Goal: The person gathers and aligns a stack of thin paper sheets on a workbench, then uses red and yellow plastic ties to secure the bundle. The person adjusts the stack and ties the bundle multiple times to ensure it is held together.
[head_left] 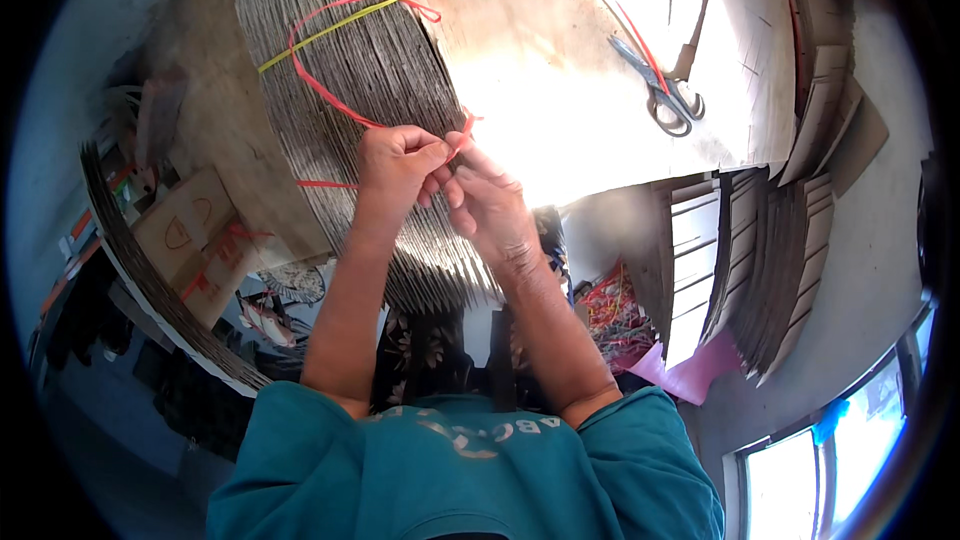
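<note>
— Two hands meet at the centre of the head view: the left hand (395,165) and the right hand (492,202), fingertips pressed together over the edge of a cardboard stack (370,70).

— What are they gripping?

— A red plastic strap (325,95). Both hands pinch it right where they touch. From there it loops up across the ribbed edges of the stack, crosses a yellow strap (320,32) near the top, and runs on to the right over a flat cardboard sheet (560,90).

— And the fingers themselves?

— Left hand curled into a near fist, thumb against forefinger. Right hand's fingers extended toward it, closed on the strap end. I think there is a knot between them, though the glare makes that hard to confirm.

— Anything else on the sheet?

— Grey scissors (665,90) lying flat on the bright sheet, well apart from the hands, just beside the red strap's far run.

— Surroundings?

— More folded cardboard (770,260) stands on the right, and a tangle of coloured straps (612,310) lies below the right forearm. A pink bag (690,370) sits near it. Teal sleeves at the bottom.
</note>
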A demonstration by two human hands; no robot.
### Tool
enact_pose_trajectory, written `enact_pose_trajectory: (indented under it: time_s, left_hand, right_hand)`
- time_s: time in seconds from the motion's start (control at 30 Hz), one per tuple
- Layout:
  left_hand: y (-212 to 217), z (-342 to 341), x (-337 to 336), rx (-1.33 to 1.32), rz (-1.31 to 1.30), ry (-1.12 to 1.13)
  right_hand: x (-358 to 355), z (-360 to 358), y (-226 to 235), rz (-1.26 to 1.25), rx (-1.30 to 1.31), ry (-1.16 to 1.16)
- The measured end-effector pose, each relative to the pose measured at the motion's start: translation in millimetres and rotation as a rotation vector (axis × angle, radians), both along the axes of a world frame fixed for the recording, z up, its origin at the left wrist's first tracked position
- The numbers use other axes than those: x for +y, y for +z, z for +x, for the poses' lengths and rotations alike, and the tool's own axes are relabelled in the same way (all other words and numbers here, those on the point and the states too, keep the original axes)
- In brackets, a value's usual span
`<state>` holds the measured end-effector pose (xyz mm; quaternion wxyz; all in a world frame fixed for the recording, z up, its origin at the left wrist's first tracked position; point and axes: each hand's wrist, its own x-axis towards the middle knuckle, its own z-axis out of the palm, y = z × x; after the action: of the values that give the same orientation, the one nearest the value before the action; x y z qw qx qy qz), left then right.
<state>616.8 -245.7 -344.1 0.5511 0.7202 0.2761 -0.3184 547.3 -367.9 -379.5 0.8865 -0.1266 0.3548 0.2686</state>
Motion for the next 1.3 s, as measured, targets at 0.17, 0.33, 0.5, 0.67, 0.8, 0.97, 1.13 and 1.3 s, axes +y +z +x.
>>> enact_pose_trajectory:
  time_s: [0.17, 0.33, 0.5, 0.67, 0.8, 0.97, 1.13, 1.3]
  left_hand:
    - [-0.6, 6.2, 7.4, 0.085, -0.124, -0.227]
    - [2.3, -2.3, 15.0, -0.83, 0.496, -0.947]
    - [-6.0, -11.3, 55.3, -0.735, 0.542, -0.84]
    - [-17.5, -17.6, 41.7, -0.294, -0.347, 0.048]
    - [-30.7, -15.6, 21.9, -0.259, -0.613, 0.199]
    - [-39.1, -9.2, 26.8, -0.265, -0.615, 0.048]
    - [-50.4, -14.1, 47.5, -0.384, -0.513, -0.069]
    - [-51.3, -13.5, 48.9, -0.346, -0.512, -0.044]
  right_hand:
    - [-18.4, 18.7, 2.9, -1.003, -0.637, 0.5]
    - [-50.5, 45.6, -7.5, -1.468, -1.198, 0.796]
    - [-64.2, 42.1, -71.8, -1.063, -0.84, 0.624]
    - [-54.4, 39.6, -73.4, -0.373, -0.298, 0.277]
    - [-36.3, 50.6, -64.4, 0.008, -0.249, 0.092]
    - [-36.7, 75.0, -62.1, -0.249, -0.301, 0.477]
    - [-43.8, 81.0, -80.7, -0.338, -0.199, 0.612]
    - [-46.5, 59.6, -71.7, -0.308, -0.212, 0.401]
